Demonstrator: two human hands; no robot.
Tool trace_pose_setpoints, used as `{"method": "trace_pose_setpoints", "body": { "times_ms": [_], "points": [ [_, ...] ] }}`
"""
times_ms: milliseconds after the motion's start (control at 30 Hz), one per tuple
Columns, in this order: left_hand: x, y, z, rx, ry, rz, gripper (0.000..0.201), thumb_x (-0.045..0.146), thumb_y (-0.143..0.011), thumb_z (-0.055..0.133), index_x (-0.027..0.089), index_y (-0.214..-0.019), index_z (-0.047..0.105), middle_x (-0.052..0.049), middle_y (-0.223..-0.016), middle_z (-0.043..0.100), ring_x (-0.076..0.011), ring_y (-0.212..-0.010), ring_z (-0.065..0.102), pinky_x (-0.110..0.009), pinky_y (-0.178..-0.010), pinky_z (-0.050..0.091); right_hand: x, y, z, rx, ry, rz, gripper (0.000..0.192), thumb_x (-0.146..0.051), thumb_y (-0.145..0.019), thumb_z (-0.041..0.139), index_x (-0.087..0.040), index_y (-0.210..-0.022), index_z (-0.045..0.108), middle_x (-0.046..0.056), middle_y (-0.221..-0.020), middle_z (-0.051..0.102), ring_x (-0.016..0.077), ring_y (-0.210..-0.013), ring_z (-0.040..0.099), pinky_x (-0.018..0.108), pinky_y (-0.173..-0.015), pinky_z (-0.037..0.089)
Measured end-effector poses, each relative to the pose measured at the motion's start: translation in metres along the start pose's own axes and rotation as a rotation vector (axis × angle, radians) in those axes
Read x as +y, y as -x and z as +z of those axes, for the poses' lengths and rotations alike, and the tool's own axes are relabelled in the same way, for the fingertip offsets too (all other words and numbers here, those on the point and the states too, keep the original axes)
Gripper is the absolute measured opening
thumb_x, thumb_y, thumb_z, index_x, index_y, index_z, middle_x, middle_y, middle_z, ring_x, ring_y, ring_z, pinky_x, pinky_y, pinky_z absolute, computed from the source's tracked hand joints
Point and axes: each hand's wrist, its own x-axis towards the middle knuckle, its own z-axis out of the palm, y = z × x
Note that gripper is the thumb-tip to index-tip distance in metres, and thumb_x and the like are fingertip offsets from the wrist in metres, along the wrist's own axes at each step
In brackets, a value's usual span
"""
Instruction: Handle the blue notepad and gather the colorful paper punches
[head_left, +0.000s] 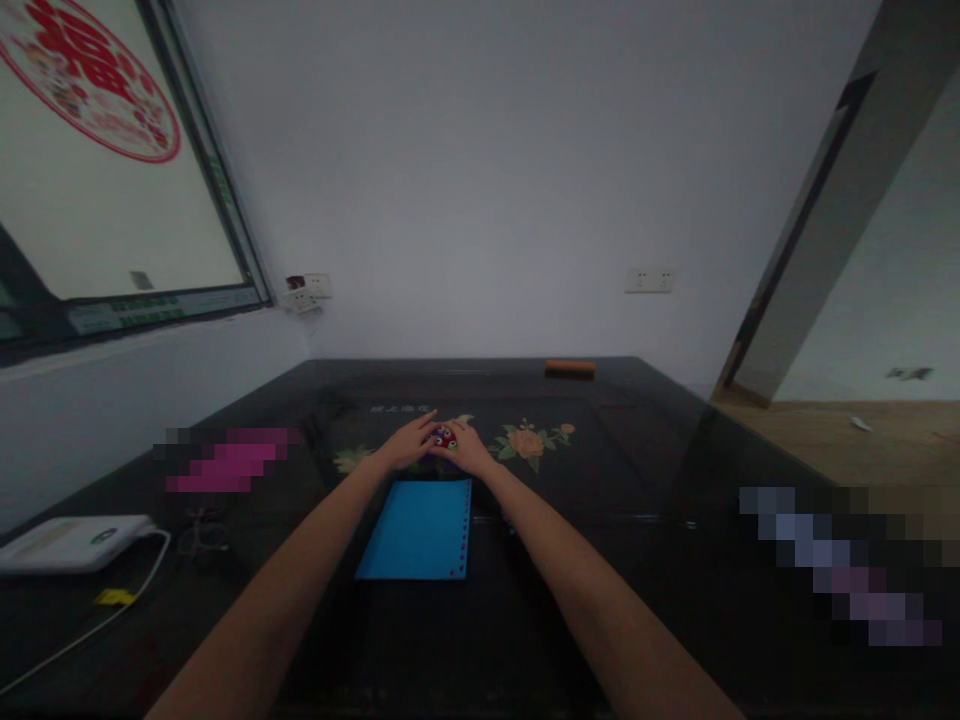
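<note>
Both my hands reach forward over the dark glossy table (570,620) and meet near its middle. Between them is a small red, rounded thing (445,437) with several coloured round spots; its exact kind is too small to make out. My left hand (409,445) curves around its left side, one finger pointing forward. My right hand (469,450) closes on it from the right. Fingers cover parts of its edges. Just nearer to me, below the hands, a blue sheet (420,530) lies flat, with a row of holes down its right edge.
At left sit a white device (75,542) with a cable, a yellow tag (115,597) and a blurred-out pink item (232,460). An orange-brown roll (570,368) lies by the far edge. Another pixelated item (832,560) is at right. A wall (480,200) stands behind.
</note>
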Motion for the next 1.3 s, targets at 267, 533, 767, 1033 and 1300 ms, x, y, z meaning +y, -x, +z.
{"method": "trace_pose_setpoints", "body": {
  "times_ms": [267,533,767,1033,1300],
  "points": [
    [0.029,-0.023,0.008,0.041,0.022,0.030,0.047,0.030,-0.092,0.026,0.014,-0.132,0.044,-0.009,-0.138,0.047,-0.0169,-0.128,0.040,-0.032,-0.109,0.028,0.022,0.008,-0.023,0.068,-0.154,-0.037,0.043,-0.039,-0.086,0.053,-0.015,-0.122,0.054,0.014,-0.126,0.055,0.0216,-0.120,0.048,0.036,-0.100,0.035],
    [0.035,-0.032,0.009,-0.038,-0.001,0.080,0.044,0.026,-0.089,0.031,0.018,-0.127,0.052,-0.007,-0.135,0.052,-0.0177,-0.126,0.044,-0.034,-0.106,0.030,0.030,0.024,-0.058,-0.092,-0.029,-0.008,0.029,-0.037,-0.080,0.062,-0.016,-0.100,0.066,0.007,-0.094,0.069,0.0184,-0.084,0.063,0.028,-0.076,0.046],
    [0.031,-0.025,0.011,-0.048,-0.062,0.077,0.043,0.029,-0.091,0.032,0.020,-0.129,0.050,-0.010,-0.141,0.044,-0.0202,-0.127,0.043,-0.038,-0.105,0.031,0.016,0.027,-0.047,-0.120,0.081,0.025,0.026,-0.024,-0.068,0.070,-0.019,-0.094,0.068,0.007,-0.093,0.069,0.0232,-0.086,0.063,0.030,-0.073,0.044],
    [0.031,-0.014,0.008,-0.004,-0.077,0.067,0.043,0.034,-0.093,0.031,0.021,-0.129,0.050,-0.007,-0.140,0.046,-0.0179,-0.127,0.042,-0.034,-0.107,0.029,0.012,0.033,-0.046,-0.070,0.119,0.075,0.035,-0.022,-0.074,0.065,-0.017,-0.108,0.060,0.012,-0.109,0.062,0.0253,-0.101,0.058,0.034,-0.086,0.042],
    [0.013,-0.004,0.007,0.061,-0.097,-0.086,0.044,0.032,-0.094,0.025,0.018,-0.130,0.047,-0.009,-0.135,0.050,-0.0198,-0.126,0.042,-0.038,-0.106,0.030,0.005,0.022,-0.032,0.017,0.017,0.017,0.070,-0.048,-0.073,0.066,-0.014,-0.129,0.044,0.018,-0.131,0.045,0.0287,-0.124,0.039,0.043,-0.101,0.032]
  ]
}}
